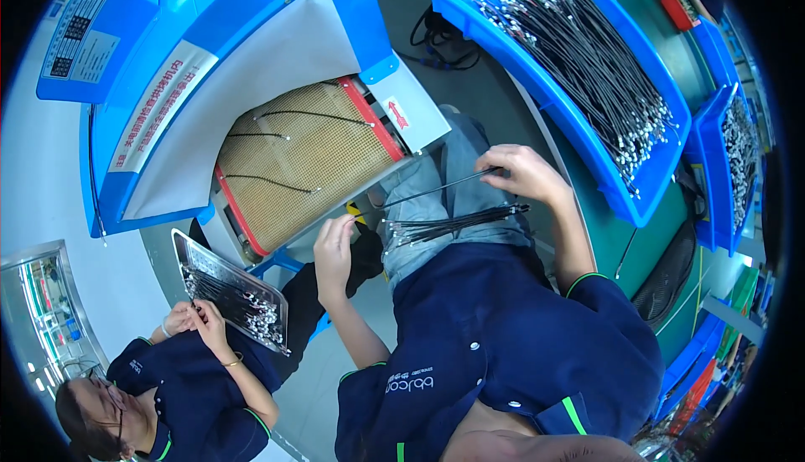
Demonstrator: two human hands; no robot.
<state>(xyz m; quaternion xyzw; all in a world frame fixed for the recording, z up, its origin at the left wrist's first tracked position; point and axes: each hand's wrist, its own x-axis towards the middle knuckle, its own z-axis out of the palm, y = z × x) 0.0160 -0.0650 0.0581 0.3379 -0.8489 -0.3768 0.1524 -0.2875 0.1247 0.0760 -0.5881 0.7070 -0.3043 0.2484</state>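
A thin black cable (pixel 440 186) stretches between my two hands above my lap. My left hand (pixel 334 248) pinches its left end close to the conveyor's near edge. The other end is in the fingers of my right hand (pixel 527 173), in front of the green table. Beneath the held cable, a bundle of similar black cables (pixel 457 225) with small light-coloured ends lies across my thighs. On the tan mesh conveyor belt (pixel 323 147), three black cables (pixel 268 182) lie spaced apart.
A blue machine (pixel 243 9) with a pale curtain covers the belt's far end. On the green table (pixel 616 240) at right stand a blue bin (pixel 470 22) full of black cables and a second blue bin (pixel 713 181). At lower left, a co-worker handles cables in a clear tray (pixel 272 290).
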